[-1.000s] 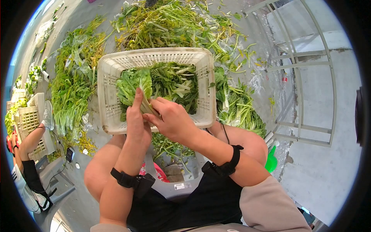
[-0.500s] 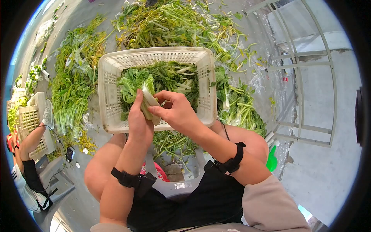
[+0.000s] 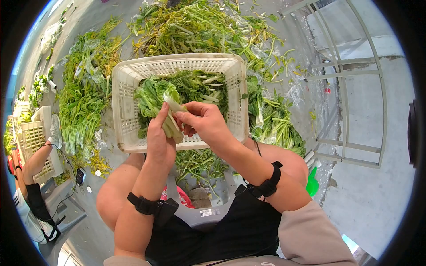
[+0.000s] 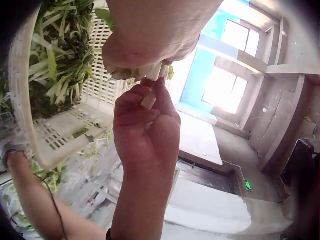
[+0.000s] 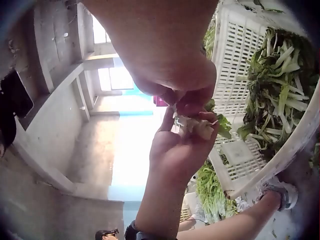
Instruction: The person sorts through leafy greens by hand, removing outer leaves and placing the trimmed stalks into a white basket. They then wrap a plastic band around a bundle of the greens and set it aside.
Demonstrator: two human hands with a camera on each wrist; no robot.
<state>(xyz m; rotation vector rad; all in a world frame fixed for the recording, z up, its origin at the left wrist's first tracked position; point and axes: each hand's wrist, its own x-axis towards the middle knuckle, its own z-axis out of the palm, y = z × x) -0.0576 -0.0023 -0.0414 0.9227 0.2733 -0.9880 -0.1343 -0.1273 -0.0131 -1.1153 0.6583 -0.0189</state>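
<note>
Over the left part of a white plastic basket (image 3: 117, 106), my left hand (image 3: 159, 142) grips a head of leafy greens (image 3: 151, 95) near its pale base, thumb along the stalks. The leaves point away from me into the basket. My right hand (image 3: 206, 122) pinches a white outer stalk (image 3: 175, 103) between thumb and fingers, and that stalk leans out from the head toward the right. In the right wrist view the cut base (image 5: 202, 129) shows against the left palm. Trimmed greens (image 3: 202, 91) with pale stalks lie in the basket.
A heap of yellowish stalks and leaves (image 3: 186, 33) covers the floor beyond the basket, with more greens at left (image 3: 84, 84) and right (image 3: 275, 122). A metal frame (image 3: 379, 88) stands at right. Another person's leg (image 3: 37, 159) and a crate (image 3: 37, 137) are at far left.
My right hand has moved from the base of the head to its outer stalk and slightly right, bending that stalk outward. The left hand keeps its hold, nearly in place.
</note>
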